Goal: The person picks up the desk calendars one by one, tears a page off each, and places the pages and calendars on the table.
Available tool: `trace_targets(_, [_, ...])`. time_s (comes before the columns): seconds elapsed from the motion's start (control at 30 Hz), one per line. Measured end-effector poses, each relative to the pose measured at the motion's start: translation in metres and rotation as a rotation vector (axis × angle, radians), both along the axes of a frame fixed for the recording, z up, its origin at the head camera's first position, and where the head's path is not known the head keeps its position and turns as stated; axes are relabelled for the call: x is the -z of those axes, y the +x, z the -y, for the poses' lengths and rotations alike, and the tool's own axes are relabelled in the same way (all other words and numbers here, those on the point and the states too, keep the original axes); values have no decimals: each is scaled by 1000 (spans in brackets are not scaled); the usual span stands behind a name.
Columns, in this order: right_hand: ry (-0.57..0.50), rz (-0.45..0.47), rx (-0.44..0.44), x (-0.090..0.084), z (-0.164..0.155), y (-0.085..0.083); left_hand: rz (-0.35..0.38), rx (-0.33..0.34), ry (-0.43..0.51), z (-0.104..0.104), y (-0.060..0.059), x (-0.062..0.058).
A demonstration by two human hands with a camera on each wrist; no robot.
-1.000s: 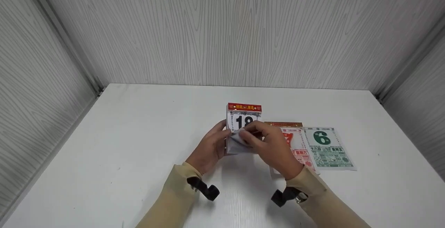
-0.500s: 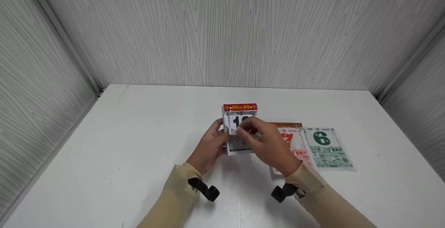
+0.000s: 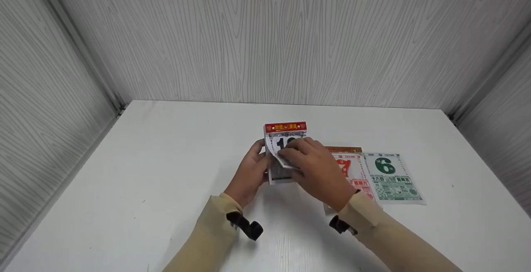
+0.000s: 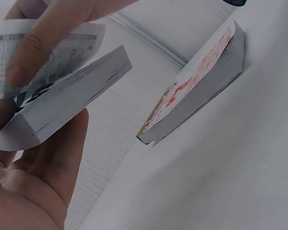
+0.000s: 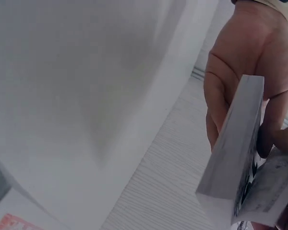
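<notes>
My left hand grips a thick tear-off calendar with a red header by its left side, thumb on the front and fingers behind. The calendar is held up over the table, tilted. Its top sheet, with a large black number partly covered, curls up from the pages below. My right hand pinches this sheet near its lower part; its thumb is hidden in the head view. In the left wrist view, a right-hand finger lies across the raised sheet, above the pad's thick page edge.
Right of the hands, a second calendar pad with a red 7 lies on the white table, partly behind my right hand. Beside it lies a loose sheet with a green 6. Grey wood-grain panels stand at the back and sides.
The held calendar has shifted slightly left. The top sheet, bunched upward a second ago, came down flatter, then lifted again in a curve. My right hand has turned, its back now facing up more.
</notes>
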State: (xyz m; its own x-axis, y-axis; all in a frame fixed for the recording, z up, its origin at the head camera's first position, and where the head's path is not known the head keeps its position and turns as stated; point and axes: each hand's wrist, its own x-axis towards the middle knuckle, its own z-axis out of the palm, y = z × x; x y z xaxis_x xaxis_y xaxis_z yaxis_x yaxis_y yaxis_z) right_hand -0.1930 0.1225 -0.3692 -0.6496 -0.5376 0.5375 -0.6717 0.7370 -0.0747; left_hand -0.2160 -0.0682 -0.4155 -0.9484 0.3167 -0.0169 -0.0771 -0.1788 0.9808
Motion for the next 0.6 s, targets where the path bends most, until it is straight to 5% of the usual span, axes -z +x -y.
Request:
trace_targets(0.33, [-205, 150, 1, -28, -7, -16, 10, 58, -3, -1, 0, 2])
trace_targets(0.6, [-313, 176, -57, -43, -8, -32, -3, 90, 18, -2, 0, 7])
